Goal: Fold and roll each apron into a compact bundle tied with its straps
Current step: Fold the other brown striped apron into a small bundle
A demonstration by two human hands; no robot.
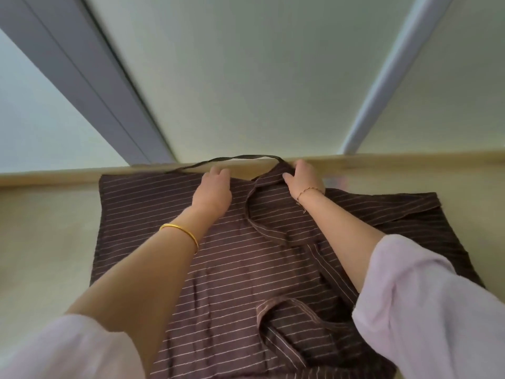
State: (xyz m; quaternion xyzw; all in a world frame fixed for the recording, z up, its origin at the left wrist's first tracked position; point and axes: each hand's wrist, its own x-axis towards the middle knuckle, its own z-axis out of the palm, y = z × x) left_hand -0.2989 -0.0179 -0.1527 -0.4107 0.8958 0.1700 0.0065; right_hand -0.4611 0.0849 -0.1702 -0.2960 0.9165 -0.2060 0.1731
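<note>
Table (pixel 41 228): beige; I see a brown striped apron (pixel 240 258) spread on it.
Left hand (pixel 213 191): flat, fingers straight, pressing apron.
Right hand (pixel 304 180): fingers curled, gripping apron's far fold.

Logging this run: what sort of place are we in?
Probably a plain indoor room: a beige table holding the apron stands against a pale wall, with a grey frame and a white pipe.

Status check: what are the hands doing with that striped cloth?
Left hand flat on apron, far edge. Right hand gripping its folded top. Apron spread, unrolled. Strap loose past far edge.
</note>
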